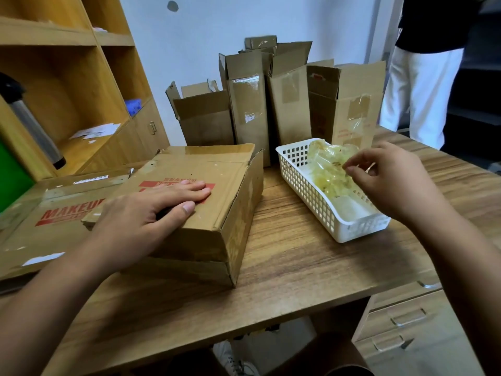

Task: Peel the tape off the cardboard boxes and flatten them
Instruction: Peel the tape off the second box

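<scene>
A brown cardboard box (217,213) with red print lies on the wooden desk in front of me. My left hand (141,213) rests flat on its top, fingers straight. My right hand (390,180) hovers over a white plastic basket (311,202) to the right of the box, its fingertips pinching crumpled clear tape (328,164) that piles up in the basket. A flattened box (40,221) printed MAKEUP lies at the left, partly under the first box.
Several upright opened boxes (271,104) with tape patches stand at the back of the desk (298,256). Wooden shelves (67,77) fill the left side. A person in white trousers (417,90) stands at the back right. Drawers (406,321) sit under the desk's right end.
</scene>
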Available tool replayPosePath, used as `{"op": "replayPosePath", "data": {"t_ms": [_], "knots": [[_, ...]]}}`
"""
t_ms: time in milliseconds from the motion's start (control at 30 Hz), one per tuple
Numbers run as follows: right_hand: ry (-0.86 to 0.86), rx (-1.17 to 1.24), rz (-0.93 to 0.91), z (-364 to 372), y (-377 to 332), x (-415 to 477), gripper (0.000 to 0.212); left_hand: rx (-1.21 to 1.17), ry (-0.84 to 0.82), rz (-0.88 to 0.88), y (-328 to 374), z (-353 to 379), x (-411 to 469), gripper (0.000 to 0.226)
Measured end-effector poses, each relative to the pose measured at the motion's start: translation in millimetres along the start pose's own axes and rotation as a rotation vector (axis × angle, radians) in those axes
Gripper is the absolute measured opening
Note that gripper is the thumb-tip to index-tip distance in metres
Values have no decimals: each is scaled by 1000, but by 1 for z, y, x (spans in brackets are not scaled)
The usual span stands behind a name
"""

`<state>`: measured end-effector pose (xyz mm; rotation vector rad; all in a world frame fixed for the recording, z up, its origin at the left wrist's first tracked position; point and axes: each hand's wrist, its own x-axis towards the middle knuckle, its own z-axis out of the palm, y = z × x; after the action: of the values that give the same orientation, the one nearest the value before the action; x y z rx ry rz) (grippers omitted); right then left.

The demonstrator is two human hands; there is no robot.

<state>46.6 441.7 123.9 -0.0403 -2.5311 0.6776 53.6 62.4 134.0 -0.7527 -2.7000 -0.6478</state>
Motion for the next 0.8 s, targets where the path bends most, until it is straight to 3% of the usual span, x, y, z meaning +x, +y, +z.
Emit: {"op": "replayPosePath", "data": {"t_ms": [333,433,533,667,800], "knots": [[176,195,-14,-8,-11,-9,20,16,6,15,-3,0,0,42],[222,351,-4,-6,-25,-17,19,-2,-2,24,-3,0,-1,42],[138,588,-47,15,-45,-33,25,-32,-9,31,-3,0,-2,41],[-135,830,-69,62,-69,-62,31,-88,-14,48,-1,-2,-4,40],[-158,1025,-23,94,-82,-81,28,-108,-22,60,0,-3,-6,39]]}}
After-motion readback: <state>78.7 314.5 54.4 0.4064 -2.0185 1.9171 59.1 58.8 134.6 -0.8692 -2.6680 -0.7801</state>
